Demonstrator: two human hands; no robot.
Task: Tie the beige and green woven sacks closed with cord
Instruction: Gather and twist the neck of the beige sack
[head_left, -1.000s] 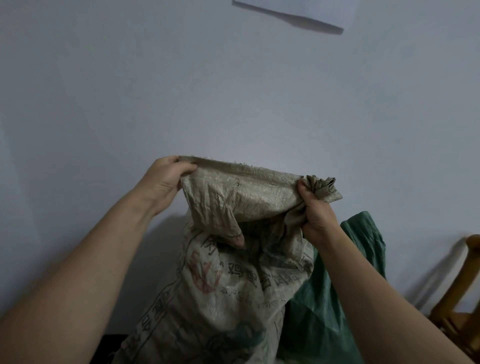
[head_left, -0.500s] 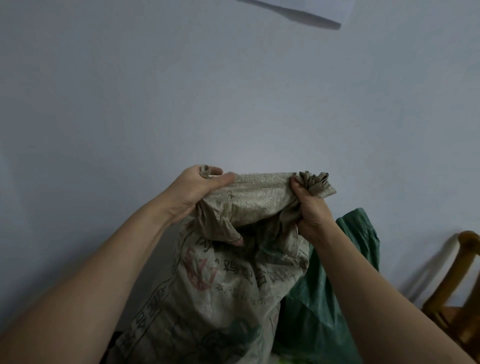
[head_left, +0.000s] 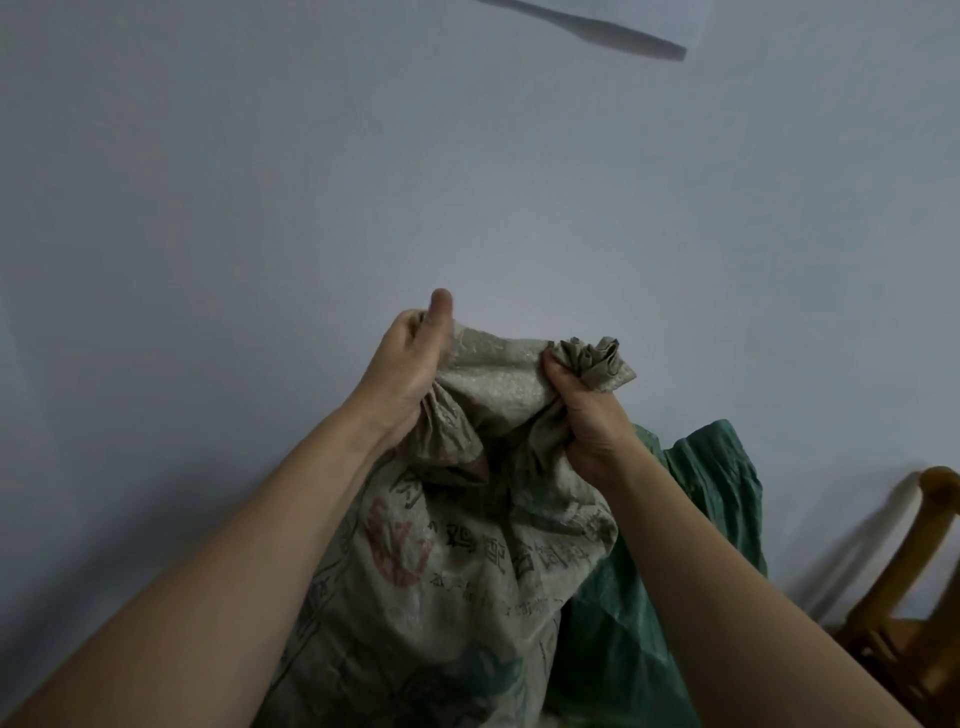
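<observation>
Left hand (head_left: 410, 374) grips the left edge of the beige sack (head_left: 457, 597) mouth, fingers curled round the cloth, thumb sticking up free. Right hand (head_left: 587, 415) is fisted round a gathered bunch of the same mouth, with a crumpled tuft (head_left: 597, 358) poking out above the fist. A short span of rim is stretched between the two hands. The sack body hangs below them, printed side toward the person. Green sack (head_left: 701, 519) sits just behind and right of the right forearm, against the beige one, top loose and no tie visible on it. Wooden chair (head_left: 914, 623) is further right, plain wall (head_left: 311, 182) behind. No cord in view. Step, as a judgement: gathering the beige sack's mouth into one neck, roughly half bunched; tying not begun, green sack not yet handled. The next move likely calls for feeding the left-hand portion into the right fist so one hand holds the whole neck, freeing the left to fetch cord. The grip must be tight or the pleats will spring open.
</observation>
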